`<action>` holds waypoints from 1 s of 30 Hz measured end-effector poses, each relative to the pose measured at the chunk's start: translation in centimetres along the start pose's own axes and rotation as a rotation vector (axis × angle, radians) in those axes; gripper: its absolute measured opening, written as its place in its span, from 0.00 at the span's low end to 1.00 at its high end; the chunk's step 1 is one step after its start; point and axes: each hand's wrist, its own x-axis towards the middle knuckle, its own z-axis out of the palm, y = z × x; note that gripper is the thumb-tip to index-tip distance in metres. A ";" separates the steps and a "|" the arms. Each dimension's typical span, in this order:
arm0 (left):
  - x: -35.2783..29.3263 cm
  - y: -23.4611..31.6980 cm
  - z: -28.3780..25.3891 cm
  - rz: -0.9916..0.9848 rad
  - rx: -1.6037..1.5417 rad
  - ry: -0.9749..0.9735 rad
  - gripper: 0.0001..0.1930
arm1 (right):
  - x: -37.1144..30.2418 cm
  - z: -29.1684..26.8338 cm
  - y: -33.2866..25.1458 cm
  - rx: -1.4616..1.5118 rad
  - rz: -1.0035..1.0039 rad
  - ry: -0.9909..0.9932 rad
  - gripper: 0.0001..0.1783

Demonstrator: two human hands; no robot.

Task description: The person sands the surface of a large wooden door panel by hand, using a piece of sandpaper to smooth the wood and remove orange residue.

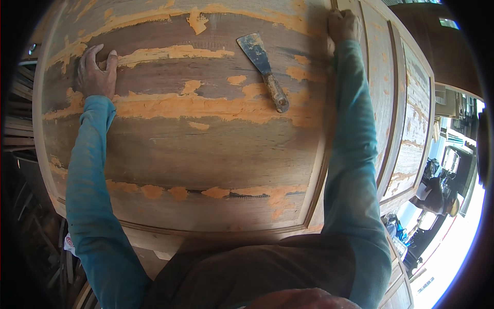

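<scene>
A large wooden door (206,149) lies flat before me, its panel streaked with rough orange filler. On the panel, right of the middle, rests a putty knife (264,71) with a smeared blade and a worn handle; neither hand touches it. My left hand (96,73) lies on the panel near its left edge, fingers apart and holding nothing that I can see. At the far right of this panel, my right hand (343,26) is closed by the raised moulding (321,180). Whatever its curled fingers hold, if anything, is hidden.
More framed panels of the door (411,113) continue to the right, also patched with filler. Stacked wooden slats (20,108) stand beyond the left edge. A person (437,198) is in the bright area at the far right, among bags and clutter.
</scene>
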 end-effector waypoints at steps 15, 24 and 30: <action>0.2 1.8 0.0 0.034 -0.004 0.013 0.22 | -4.8 -2.7 0.1 -0.096 -0.027 0.009 0.21; -0.1 1.5 -0.3 -0.010 -0.003 -0.007 0.22 | 6.6 -1.6 -6.7 -0.441 -0.080 -0.238 0.20; 0.2 1.3 -0.1 -0.074 0.041 -0.033 0.26 | -13.4 -12.9 -1.8 -0.147 -0.431 -0.307 0.15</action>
